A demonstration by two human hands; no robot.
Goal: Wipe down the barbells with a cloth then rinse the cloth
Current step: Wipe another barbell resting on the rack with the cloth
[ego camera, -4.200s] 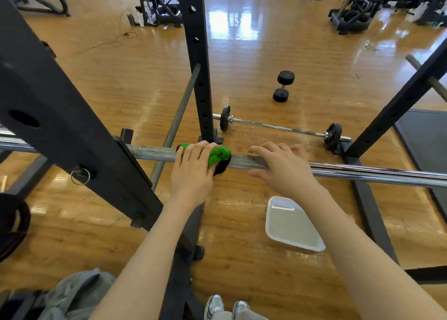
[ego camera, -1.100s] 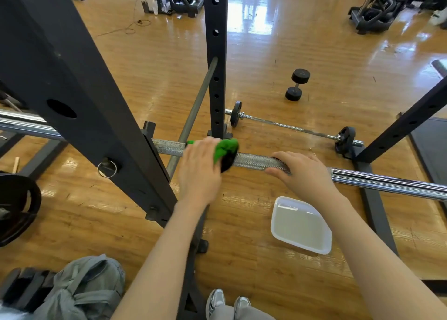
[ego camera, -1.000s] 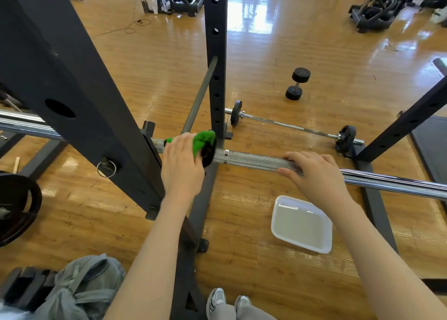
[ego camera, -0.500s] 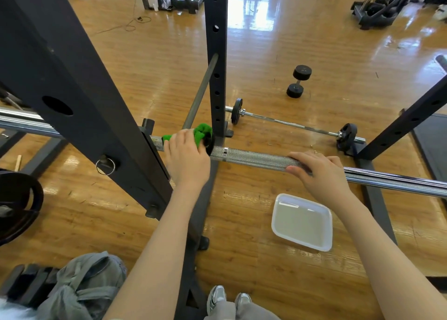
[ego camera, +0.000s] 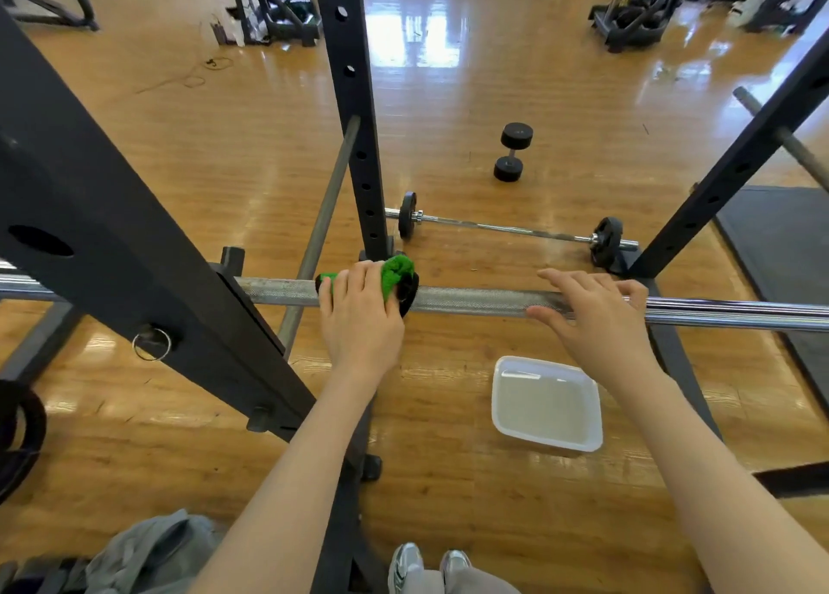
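Observation:
A steel barbell (ego camera: 475, 301) lies across the rack in front of me, knurled in the middle and smooth chrome to the right. My left hand (ego camera: 361, 313) is wrapped over the bar with a green and black cloth (ego camera: 397, 273) bunched under its fingers. My right hand (ego camera: 596, 313) rests on the bar further right, fingers laid over the top where knurl meets chrome. A white plastic tub (ego camera: 547, 404) holding water sits on the floor below the bar. A second, thinner barbell (ego camera: 511, 228) with small black plates lies on the floor behind.
Black rack uprights stand at the left front (ego camera: 112, 243), centre (ego camera: 354, 113) and right (ego camera: 740, 163). A black dumbbell (ego camera: 511, 151) lies further back. A grey bag (ego camera: 148, 557) is by my feet, a black weight plate (ego camera: 18, 436) at the left edge.
My left hand has slid the cloth along the bar, left toward the upright and now back to the right. My right hand has stayed on the bar.

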